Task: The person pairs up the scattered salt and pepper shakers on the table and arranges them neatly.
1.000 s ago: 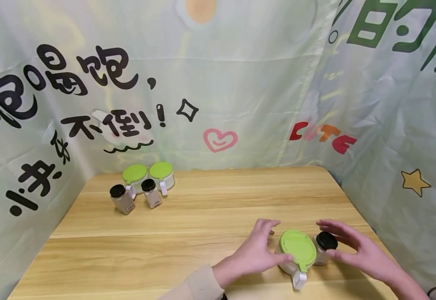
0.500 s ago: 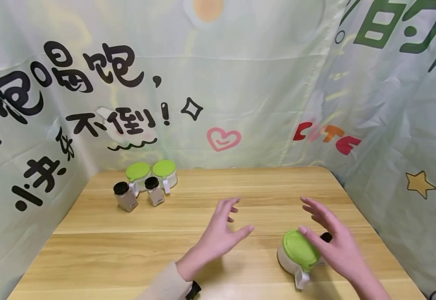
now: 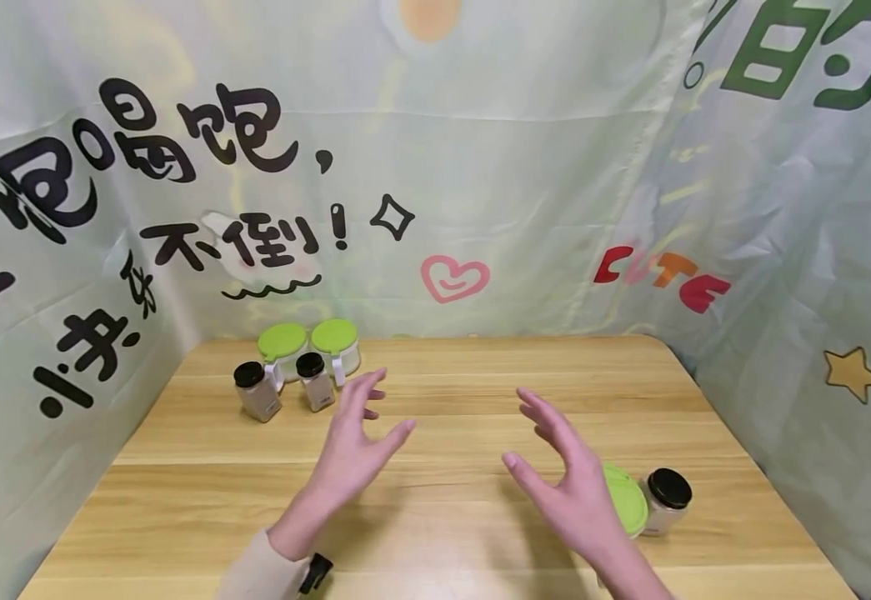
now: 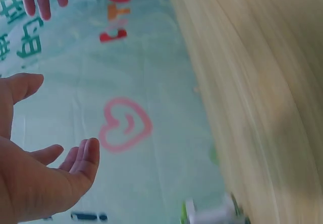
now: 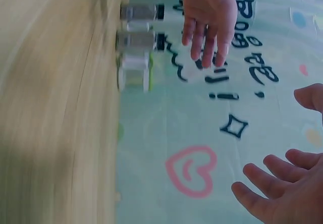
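My left hand (image 3: 352, 454) is raised above the middle-left of the table, fingers relaxed and thumb spread, holding nothing. Facing it, my right hand (image 3: 570, 492) hovers with spread fingers and nothing in its grasp. Partly hidden behind the right hand is a jar with a green lid (image 3: 628, 500). A small jar with a black lid (image 3: 668, 500) stands right beside it. At the back left, two white jars with green lids (image 3: 282, 343) and handles stand behind two black-capped jars (image 3: 258, 392). The left wrist view also shows the left hand (image 4: 50, 178) with its palm bare.
The wooden table (image 3: 450, 533) meets a printed cloth backdrop (image 3: 525, 183) at the back and on both sides. A black strap piece (image 3: 317, 573) shows at the left cuff.
Both hands have left the green-lidded jar and black-lidded jar at the right and moved leftward, the left hand farther. Those jars stay in place; the head view has shifted slightly.
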Demonstrator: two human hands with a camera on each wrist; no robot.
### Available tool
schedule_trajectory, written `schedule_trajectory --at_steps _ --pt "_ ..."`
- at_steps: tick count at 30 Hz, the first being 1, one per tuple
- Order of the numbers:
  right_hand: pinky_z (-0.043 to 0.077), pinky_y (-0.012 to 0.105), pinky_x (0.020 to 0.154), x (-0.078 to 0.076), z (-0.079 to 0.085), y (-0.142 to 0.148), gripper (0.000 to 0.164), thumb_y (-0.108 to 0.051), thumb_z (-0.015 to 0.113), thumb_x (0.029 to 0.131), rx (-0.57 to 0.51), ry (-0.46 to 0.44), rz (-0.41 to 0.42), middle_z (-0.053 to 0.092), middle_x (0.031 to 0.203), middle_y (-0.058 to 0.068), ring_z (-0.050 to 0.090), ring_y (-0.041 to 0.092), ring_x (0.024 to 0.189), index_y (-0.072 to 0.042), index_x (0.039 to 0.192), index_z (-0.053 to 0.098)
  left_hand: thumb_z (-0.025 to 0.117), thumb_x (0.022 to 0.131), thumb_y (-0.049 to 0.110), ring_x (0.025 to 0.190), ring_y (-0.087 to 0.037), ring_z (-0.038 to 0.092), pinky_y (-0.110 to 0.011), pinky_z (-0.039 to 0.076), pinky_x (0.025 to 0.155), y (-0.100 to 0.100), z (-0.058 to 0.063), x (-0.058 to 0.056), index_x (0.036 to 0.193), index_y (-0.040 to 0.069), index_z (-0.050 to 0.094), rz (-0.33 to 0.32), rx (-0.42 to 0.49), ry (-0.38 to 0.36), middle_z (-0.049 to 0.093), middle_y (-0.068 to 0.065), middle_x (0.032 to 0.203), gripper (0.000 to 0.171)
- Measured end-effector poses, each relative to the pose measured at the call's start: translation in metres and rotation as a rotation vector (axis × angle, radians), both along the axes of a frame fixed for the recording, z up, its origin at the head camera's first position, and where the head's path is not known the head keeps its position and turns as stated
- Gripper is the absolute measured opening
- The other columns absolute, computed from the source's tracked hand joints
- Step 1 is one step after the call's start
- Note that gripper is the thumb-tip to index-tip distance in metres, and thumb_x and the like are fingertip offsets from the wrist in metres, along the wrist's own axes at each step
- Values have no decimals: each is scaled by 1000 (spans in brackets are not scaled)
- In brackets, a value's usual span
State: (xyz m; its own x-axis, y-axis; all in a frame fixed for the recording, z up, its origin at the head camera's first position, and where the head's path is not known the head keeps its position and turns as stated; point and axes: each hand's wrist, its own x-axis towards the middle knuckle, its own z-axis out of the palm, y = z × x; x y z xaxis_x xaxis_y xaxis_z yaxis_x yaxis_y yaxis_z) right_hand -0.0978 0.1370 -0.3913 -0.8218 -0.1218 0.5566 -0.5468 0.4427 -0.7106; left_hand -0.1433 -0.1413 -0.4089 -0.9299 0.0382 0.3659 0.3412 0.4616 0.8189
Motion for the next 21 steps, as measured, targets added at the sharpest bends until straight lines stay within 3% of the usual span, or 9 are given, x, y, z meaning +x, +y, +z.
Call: schedule_trajectory --at_steps 5,11,13,18,21 --pt "39 16 112 -9 -9 -21 73 -8 81 90 -17 -11 38 53 155 -3 56 24 135 -21 154 49 85 86 16 120 -29 54 -46 52 97 -37 0 -6 154 8 45 71 -27 50 45 -17 147 79" --pt "44 33 115 -27 -11 -42 71 -12 79 92 -26 -61 75 51 155 -8 54 22 138 -25 155 47 85 86 11 119 -31 56 -34 53 90 -83 2 -17 154 4 44 177 -98 117 44 -20 147 79" --pt "44 39 115 -33 -10 -50 71 -13 79 93 -31 -71 86 50 156 -9 53 20 139 -25 155 47 83 87 10 117 -33 56 -36 53 91 -97 3 -21 154 2 44 199 -110 129 44 -21 146 78" --pt "44 48 116 -50 -8 -70 70 -16 79 93 -61 -77 143 49 157 -7 53 22 140 -25 155 47 79 91 10 118 -41 53 -55 50 100 -128 7 -28 155 -2 40 232 -124 153 42 -27 143 75" --pt "44 51 115 -59 -9 -83 69 -17 78 94 -77 -72 186 49 157 -4 52 25 141 -20 155 47 77 92 9 123 -43 50 -53 48 100 -147 10 -31 155 -3 39 249 -126 162 41 -28 146 74"
